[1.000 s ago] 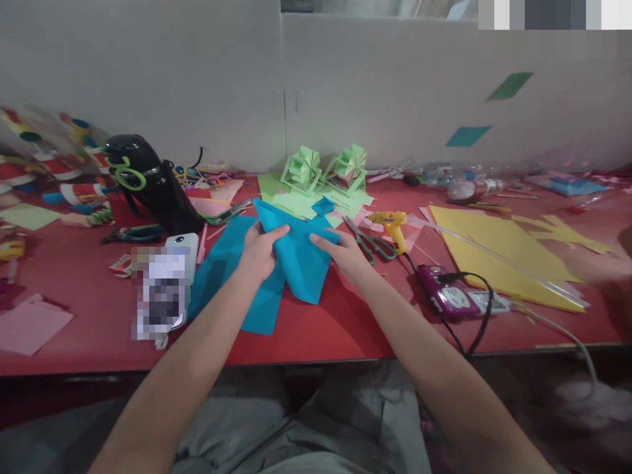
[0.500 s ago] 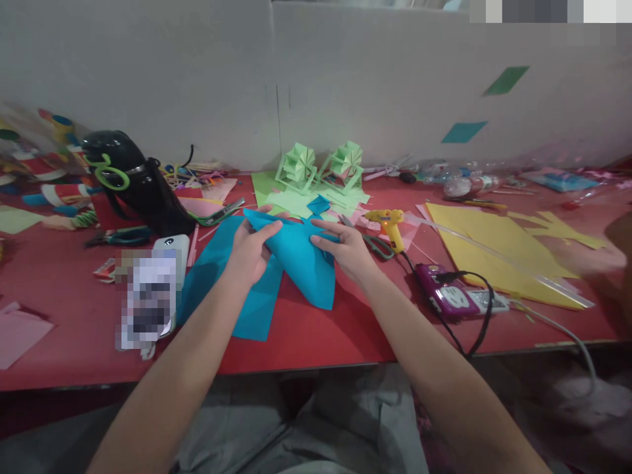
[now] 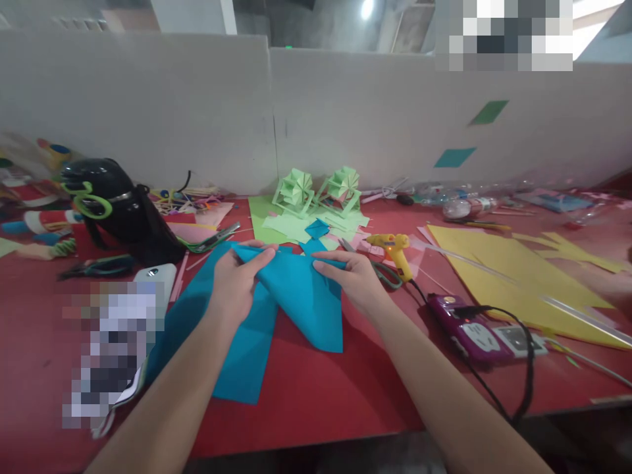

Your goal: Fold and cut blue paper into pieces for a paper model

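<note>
Both hands hold a sheet of blue paper point(image 3: 306, 296) by its upper edge, and its lower part curls toward me above the table. My left hand point(image 3: 236, 280) pinches the upper left corner between thumb and fingers. My right hand point(image 3: 353, 276) grips the upper right edge, thumb toward me. Under and left of it lies another blue sheet point(image 3: 241, 378), flat on the red table. Small blue paper pieces point(image 3: 316, 228) lie just beyond the hands, in front of two folded light green paper models point(image 3: 295, 189).
A yellow glue gun point(image 3: 392, 250) stands right of my hands near scissors point(image 3: 388, 273). Farther right are a purple power strip point(image 3: 469, 329) and yellow paper sheets point(image 3: 494, 283), with another person's hand point(image 3: 600, 276) beside them. On the left are a phone point(image 3: 116, 349), pliers point(image 3: 99, 266) and a black case point(image 3: 123, 204).
The view has tipped upward, so the table sits lower in the picture. The held blue sheet hangs more opened out between my hands; both keep their grip.
</note>
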A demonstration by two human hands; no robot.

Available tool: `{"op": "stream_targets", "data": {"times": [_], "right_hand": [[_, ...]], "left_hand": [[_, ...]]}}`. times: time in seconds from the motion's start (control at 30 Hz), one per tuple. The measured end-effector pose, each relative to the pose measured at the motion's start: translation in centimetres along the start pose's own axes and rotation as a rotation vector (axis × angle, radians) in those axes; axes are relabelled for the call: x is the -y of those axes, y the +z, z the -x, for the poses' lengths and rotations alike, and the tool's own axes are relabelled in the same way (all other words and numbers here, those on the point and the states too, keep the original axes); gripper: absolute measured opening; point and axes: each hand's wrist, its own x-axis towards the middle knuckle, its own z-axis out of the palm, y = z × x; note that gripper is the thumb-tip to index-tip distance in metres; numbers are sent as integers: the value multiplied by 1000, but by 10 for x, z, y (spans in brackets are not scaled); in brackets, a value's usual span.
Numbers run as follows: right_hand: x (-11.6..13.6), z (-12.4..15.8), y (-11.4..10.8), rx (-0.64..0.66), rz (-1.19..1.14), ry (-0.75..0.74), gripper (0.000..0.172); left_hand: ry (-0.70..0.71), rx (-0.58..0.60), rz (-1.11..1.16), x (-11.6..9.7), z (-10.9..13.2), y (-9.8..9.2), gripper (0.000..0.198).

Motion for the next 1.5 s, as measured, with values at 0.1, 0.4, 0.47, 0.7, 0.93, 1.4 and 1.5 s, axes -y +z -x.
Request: {"op": "stream_targets", "data": {"times": [0.1,0.4,0.47,0.7,0.93,1.4,1.5], "right_hand": [[0,-1,-1,-13,-9,3,36],[-1,0,-2,-31,2,-8,34],[0,0,-3,-31,11,-8,34],[1,0,-5,-32,25,-40,32],[1,-1,-6,-60,58,-97,29],[6,0,-12,-153,135,-223,27],[7,0,-14,-159,150,-218,27]], "left_hand": [[20,8,-1,0,0,-1,41],[41,9,-31,2,-1,-3,40],[40,11,-43,1,-1,-3,41],[65,13,-55,-1,-1,-2,40],[100,19,-44,-1,2,1,36],[94,180,-159,-23,1,-14,36],[148,165,-228,-28,1,-18,33]]}}
